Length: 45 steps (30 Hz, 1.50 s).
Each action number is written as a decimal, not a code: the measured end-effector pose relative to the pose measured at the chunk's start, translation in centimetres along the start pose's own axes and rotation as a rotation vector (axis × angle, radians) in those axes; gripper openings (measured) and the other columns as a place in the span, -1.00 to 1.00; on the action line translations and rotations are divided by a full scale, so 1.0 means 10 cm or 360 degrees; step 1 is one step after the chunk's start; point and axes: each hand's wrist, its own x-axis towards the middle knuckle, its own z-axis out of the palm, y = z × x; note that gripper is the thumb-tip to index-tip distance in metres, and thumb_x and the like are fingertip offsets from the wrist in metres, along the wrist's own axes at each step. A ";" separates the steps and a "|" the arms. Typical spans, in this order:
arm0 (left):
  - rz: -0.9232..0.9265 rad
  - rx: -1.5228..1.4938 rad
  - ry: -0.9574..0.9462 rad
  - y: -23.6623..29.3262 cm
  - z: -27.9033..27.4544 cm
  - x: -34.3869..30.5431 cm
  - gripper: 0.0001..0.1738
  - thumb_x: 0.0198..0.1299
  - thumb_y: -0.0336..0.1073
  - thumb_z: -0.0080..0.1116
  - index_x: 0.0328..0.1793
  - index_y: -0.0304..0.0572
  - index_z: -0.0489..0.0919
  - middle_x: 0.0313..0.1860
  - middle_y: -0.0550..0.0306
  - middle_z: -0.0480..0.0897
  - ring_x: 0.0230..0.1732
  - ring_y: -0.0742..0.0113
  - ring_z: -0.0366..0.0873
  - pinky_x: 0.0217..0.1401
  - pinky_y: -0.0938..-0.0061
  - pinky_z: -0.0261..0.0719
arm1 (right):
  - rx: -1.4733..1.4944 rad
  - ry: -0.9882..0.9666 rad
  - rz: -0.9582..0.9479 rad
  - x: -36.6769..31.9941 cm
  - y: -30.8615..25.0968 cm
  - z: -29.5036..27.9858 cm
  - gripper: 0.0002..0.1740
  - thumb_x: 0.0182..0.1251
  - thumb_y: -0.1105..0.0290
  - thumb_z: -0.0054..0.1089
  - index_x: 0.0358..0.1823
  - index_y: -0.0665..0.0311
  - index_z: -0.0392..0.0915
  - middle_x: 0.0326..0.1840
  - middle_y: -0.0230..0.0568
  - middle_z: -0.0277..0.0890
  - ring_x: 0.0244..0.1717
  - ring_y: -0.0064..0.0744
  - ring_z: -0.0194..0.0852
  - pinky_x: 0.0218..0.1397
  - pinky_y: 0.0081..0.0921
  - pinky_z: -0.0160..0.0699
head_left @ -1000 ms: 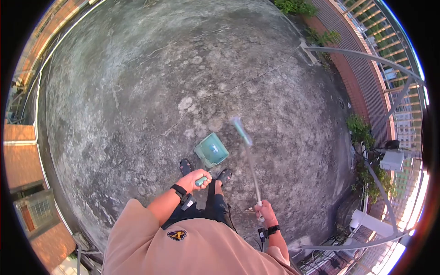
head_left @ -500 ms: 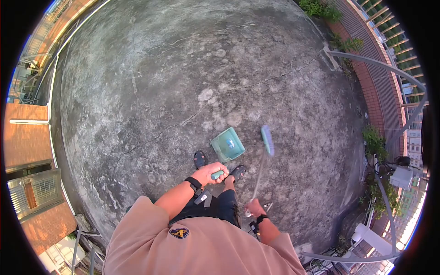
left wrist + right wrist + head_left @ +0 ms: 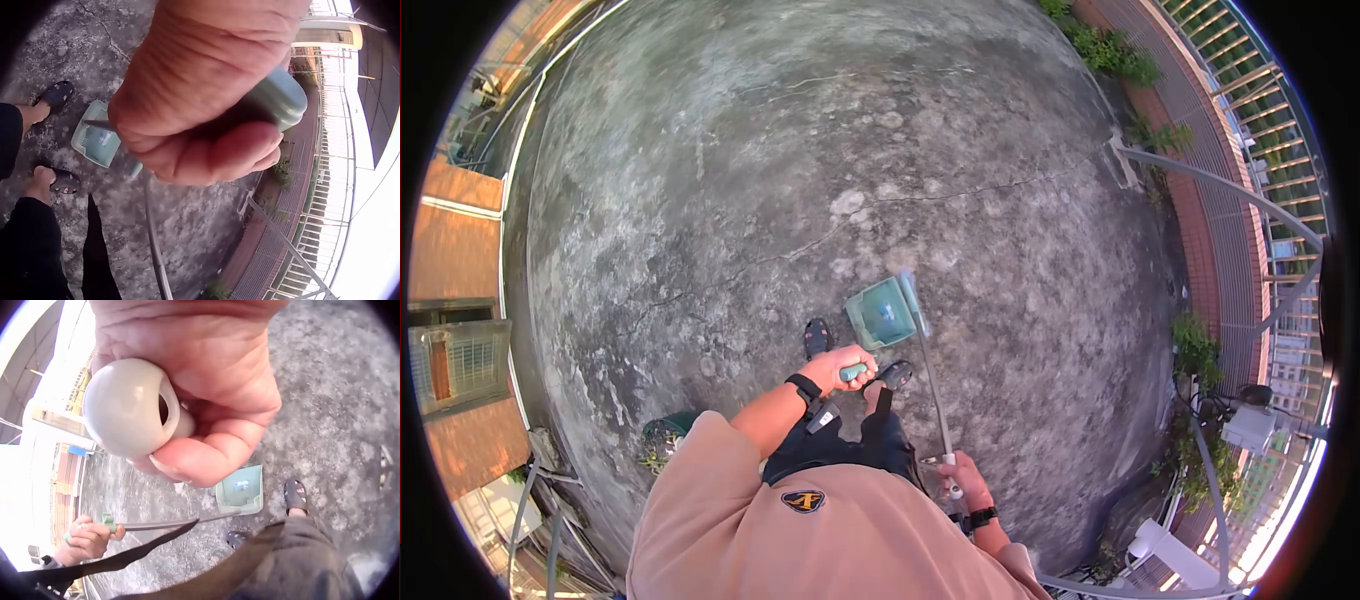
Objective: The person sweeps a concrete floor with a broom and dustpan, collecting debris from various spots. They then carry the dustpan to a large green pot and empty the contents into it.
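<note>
I stand on a grey concrete roof. My left hand (image 3: 837,368) grips the green top of a long dustpan handle (image 3: 278,100). The teal dustpan (image 3: 880,313) sits on the floor just ahead of my sandalled feet (image 3: 815,338). My right hand (image 3: 963,483) holds the pale knob (image 3: 128,406) at the end of a broom stick (image 3: 933,395). The broom's head (image 3: 911,298) lies against the dustpan's right side. The right wrist view also shows the dustpan (image 3: 240,486) and my left hand (image 3: 86,536) on its rod.
A crack (image 3: 960,188) runs across the stained concrete. A red brick strip and metal railing (image 3: 1235,170) border the roof on the right, with plants (image 3: 1198,350) and a white unit (image 3: 1248,428). A green pot (image 3: 665,436) stands by the left edge.
The broom head has swung left from the open floor to the dustpan's right side. The right hand has drawn closer to the body. The left hand keeps its grip.
</note>
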 end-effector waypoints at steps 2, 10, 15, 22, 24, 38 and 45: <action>-0.0013 -0.0129 -0.0040 -0.16 -0.07 -0.02 -0.82 -0.01 -0.46 0.04 -0.60 -0.18 0.32 -0.70 0.28 0.32 -0.79 0.54 0.24 -0.82 0.65 0.14 | -0.0367 0.0120 -0.0223 0.29 -0.50 -0.45 -0.87 0.01 0.50 0.07 -0.45 0.28 0.29 -0.71 -0.32 0.33 -0.77 -0.51 0.32 -0.74 -0.50 0.35; 0.0102 -0.0537 -0.0168 -0.18 -0.36 -0.26 -0.89 0.00 -0.49 0.02 -0.41 -0.27 0.30 -0.65 0.28 0.31 -0.79 0.58 0.26 -0.86 0.71 0.18 | -0.0534 0.0442 -0.0364 1.44 -1.66 -0.67 -0.86 0.01 0.47 0.07 -0.45 0.35 0.31 -0.68 -0.21 0.39 -0.73 -0.43 0.39 -0.71 -0.45 0.37; 0.0098 -0.0606 -0.0155 -0.01 -0.49 -0.21 -0.88 -0.04 -0.49 0.02 -0.42 -0.26 0.30 -0.66 0.27 0.32 -0.78 0.59 0.27 -0.85 0.70 0.19 | -0.1277 0.0714 -0.0208 1.96 -1.47 -0.14 -0.72 -0.08 0.51 -0.01 -0.30 0.50 0.25 -0.50 0.09 0.48 -0.51 -0.15 0.56 -0.61 -0.31 0.44; 0.0100 -0.0558 -0.0137 0.12 -0.66 -0.26 -0.88 -0.02 -0.45 0.01 -0.55 -0.19 0.35 -0.68 0.24 0.35 -0.75 0.52 0.34 -0.78 0.65 0.23 | -0.1309 0.0198 0.0344 1.54 0.44 0.34 -0.61 -0.01 0.48 0.08 -0.21 0.52 0.13 -0.57 -0.02 0.40 -0.58 -0.24 0.48 -0.52 -0.34 0.45; 0.0084 -0.0571 -0.0147 0.21 -0.66 -0.29 -0.88 -0.02 -0.45 0.01 -0.55 -0.17 0.34 -0.68 0.25 0.35 -0.75 0.53 0.34 -0.78 0.66 0.21 | -0.1260 -0.0031 0.0490 0.93 0.03 0.70 -0.70 0.00 0.51 0.08 -0.27 0.47 0.20 -0.61 -0.11 0.39 -0.61 -0.29 0.45 -0.57 -0.38 0.41; 0.0207 -0.0739 -0.0363 0.66 -1.18 -0.73 -0.86 -0.02 -0.42 0.00 -0.56 -0.11 0.31 -0.67 0.28 0.36 -0.76 0.57 0.29 -0.80 0.68 0.15 | -0.0977 0.0266 -0.0032 0.98 -1.59 0.93 -0.91 0.05 0.52 0.05 -0.51 0.36 0.35 -0.71 -0.24 0.35 -0.75 -0.41 0.35 -0.72 -0.45 0.34; 0.0342 -0.0930 -0.0357 0.97 -1.24 -0.96 -0.85 0.02 -0.45 -0.04 -0.54 -0.16 0.26 -0.67 0.28 0.29 -0.78 0.59 0.20 -0.79 0.70 0.15 | -0.1073 0.0323 -0.0343 1.89 -3.33 0.89 -0.88 0.01 0.50 0.03 -0.53 0.41 0.32 -0.79 -0.20 0.34 -0.82 -0.40 0.34 -0.78 -0.46 0.32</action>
